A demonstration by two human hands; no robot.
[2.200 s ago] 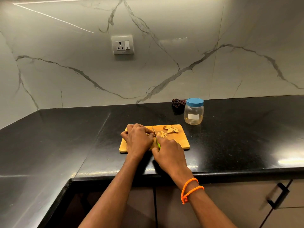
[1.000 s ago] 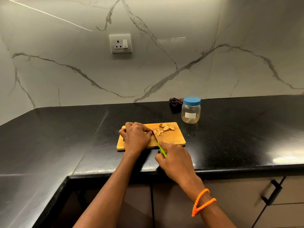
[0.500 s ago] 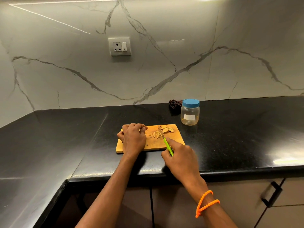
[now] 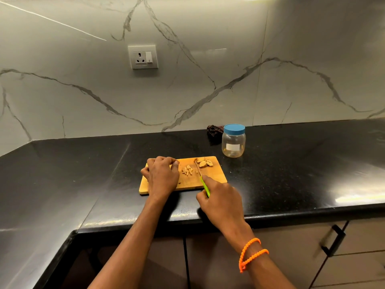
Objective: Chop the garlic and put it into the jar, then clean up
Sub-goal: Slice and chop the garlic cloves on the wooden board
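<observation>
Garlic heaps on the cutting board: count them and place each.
2. Chopped garlic lies mid-board on the cutting board, left of the knife; larger garlic pieces sit at its far right corner. The left hand may hide more.

Beside the black countertop [image 4: 291, 174] we see a white wall [image 4: 208, 80] veined in grey. On the countertop sit an orange-tan wooden cutting board [image 4: 187, 183], pale beige garlic [image 4: 187, 170], a green-handled knife [image 4: 205, 185] and a clear jar [image 4: 233, 143] with a blue lid [image 4: 234, 129]. We wear an orange beaded bracelet [image 4: 251, 254].
</observation>
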